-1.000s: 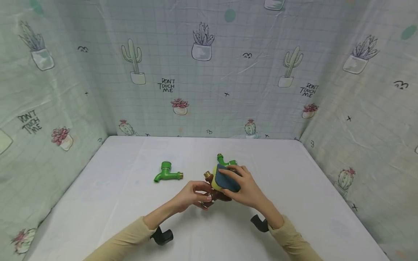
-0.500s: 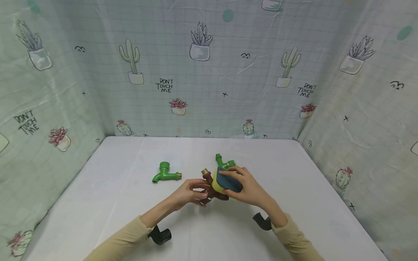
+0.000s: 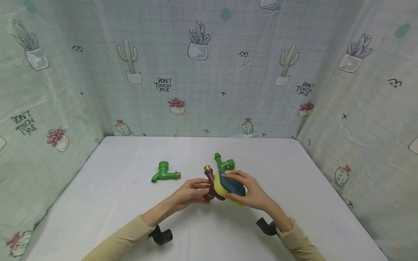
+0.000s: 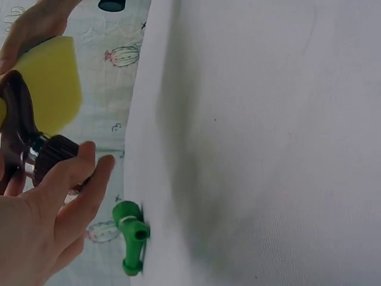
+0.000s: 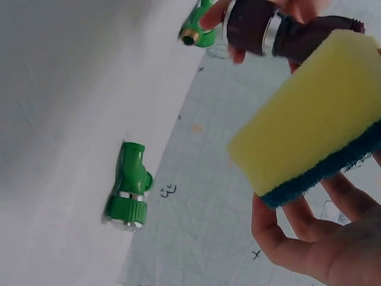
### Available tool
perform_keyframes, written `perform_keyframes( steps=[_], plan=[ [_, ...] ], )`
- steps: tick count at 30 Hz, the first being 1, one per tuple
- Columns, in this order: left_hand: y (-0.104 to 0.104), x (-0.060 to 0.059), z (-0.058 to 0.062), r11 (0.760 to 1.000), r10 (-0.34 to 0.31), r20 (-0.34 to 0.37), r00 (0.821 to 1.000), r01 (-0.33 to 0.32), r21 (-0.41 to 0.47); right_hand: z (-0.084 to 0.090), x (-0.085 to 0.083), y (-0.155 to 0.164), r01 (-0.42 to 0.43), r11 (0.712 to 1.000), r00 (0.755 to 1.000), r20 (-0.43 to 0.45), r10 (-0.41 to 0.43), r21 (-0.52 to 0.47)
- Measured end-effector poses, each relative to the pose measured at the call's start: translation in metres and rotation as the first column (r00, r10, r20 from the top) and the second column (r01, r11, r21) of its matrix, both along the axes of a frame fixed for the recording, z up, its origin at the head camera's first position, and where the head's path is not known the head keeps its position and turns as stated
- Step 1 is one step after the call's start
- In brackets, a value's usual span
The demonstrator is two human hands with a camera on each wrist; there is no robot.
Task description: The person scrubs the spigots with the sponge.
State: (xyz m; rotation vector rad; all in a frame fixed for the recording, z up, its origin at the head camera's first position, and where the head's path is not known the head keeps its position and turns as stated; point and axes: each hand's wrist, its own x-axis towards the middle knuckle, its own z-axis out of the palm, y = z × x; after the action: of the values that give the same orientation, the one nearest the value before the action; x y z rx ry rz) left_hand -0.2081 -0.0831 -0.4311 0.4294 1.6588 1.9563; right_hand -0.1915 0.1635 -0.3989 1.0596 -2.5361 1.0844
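Note:
My left hand grips a brown faucet by its ribbed knob, above the white table. The faucet's brass threaded end points up and away in the head view. In my right hand is a sponge, yellow foam with a dark blue scouring layer. Fingers and thumb hold it from the blue side, and its yellow face lies against the faucet's body in the head view. Part of the faucet is hidden behind the sponge and the left fingers.
One green faucet lies at the left of the white table; another green faucet lies just beyond the sponge. Black pipe elbows sit near each forearm, the left elbow and the right elbow, partly covered by the sleeves.
The sponge has slid down and to the right along the brown faucet, baring more of its body and brass end. The faucet has turned more upright in the left hand.

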Motion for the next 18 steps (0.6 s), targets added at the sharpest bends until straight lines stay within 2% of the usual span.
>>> perform_keyframes(
  steps=[7,13,18],
  plan=[
    [0.004,0.004,0.007,1.0,0.023,0.066,0.998,-0.023,-0.014,-0.007,0.003,-0.012,0.062,0.997,0.997,-0.044,-0.064,-0.05],
    [0.008,0.007,0.009,0.999,-0.033,0.112,0.993,0.035,-0.014,-0.013,0.005,-0.029,0.107,0.988,0.98,-0.156,-0.123,-0.108],
    [0.009,0.008,0.012,0.999,-0.044,0.138,0.989,0.042,0.015,-0.014,0.002,-0.039,0.119,0.984,0.963,-0.228,-0.147,-0.133]
  ],
)
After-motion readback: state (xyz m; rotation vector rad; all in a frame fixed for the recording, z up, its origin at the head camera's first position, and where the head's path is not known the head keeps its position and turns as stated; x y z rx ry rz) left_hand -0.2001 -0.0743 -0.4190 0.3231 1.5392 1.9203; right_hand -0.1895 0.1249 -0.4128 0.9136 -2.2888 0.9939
